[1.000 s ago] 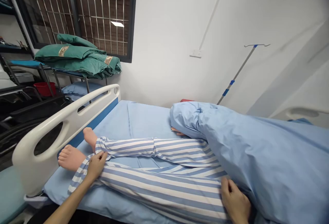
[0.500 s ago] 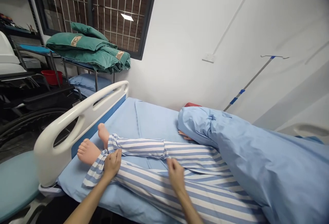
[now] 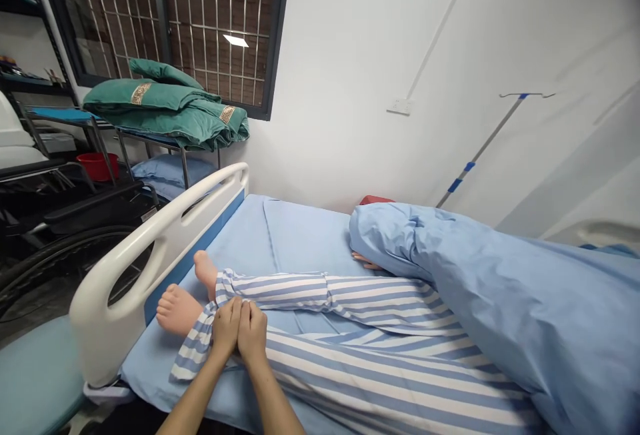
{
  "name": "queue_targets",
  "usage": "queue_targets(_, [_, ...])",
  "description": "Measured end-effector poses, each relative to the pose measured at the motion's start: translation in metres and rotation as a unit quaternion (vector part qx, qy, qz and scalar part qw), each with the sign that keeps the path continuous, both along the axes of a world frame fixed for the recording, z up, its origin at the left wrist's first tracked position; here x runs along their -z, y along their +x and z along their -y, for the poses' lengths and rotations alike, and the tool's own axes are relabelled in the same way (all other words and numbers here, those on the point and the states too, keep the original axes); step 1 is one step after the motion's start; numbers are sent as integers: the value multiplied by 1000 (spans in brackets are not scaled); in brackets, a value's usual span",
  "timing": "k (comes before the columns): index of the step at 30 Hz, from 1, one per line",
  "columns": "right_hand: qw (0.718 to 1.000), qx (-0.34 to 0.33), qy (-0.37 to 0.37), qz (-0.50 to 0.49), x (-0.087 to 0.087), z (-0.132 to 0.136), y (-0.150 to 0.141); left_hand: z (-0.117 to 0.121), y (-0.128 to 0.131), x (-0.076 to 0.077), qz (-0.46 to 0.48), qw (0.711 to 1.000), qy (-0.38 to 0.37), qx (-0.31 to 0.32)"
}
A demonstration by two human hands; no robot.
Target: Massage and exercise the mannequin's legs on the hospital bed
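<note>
Holding: we have both hands close together on the striped trouser leg [image 3: 193,348], just above the doll's near foot [image 3: 177,310], working at the cuff.
Left hand [image 3: 226,325]: a narrow grip, fingers closed on the cloth.
Right hand [image 3: 253,333]: pressed against the left hand on the same cloth; we cannot tell whether it pinches anything.
Legs: the near foot is bare, and the loose cuff lies twisted beside it on the blue bed sheet [image 3: 305,242]. The other trouser leg [image 3: 280,288] lies beyond, its cuff at the far foot [image 3: 204,272].
Cover: a blue quilt [image 3: 475,288] hides the doll's upper body.
Bed end: a white bed rail [image 3: 155,242] stands just past the feet.
Bucket: a red bucket [image 3: 97,166] sits beneath the metal rack [image 3: 150,142]; we cannot see what is in it.
Rack: it carries green folded bedding [image 3: 165,105], with a blue pillow [image 3: 173,175] lying lower down.
</note>
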State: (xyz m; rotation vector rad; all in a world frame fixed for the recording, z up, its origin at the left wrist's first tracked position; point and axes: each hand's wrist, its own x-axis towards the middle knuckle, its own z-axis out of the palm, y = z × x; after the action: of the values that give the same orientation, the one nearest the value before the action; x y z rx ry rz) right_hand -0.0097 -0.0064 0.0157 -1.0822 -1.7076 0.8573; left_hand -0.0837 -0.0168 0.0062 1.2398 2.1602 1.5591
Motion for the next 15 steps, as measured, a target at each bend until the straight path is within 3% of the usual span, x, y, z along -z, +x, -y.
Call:
queue_targets(3, [998,6,-30,-47,-2,-3,0,-6,10,-22,121,992,21,40])
queue_targets(6, [996,12,-42,-77,0,-5,0,-8,19,-25,176,983,45,11])
queue_targets(12, [993,37,-50,-104,-6,-5,5,-2,25,-9,34,998,-6,46])
queue_targets(15, [997,45,-31,-58,-17,-2,19,0,27,-9,-11,997,-29,66])
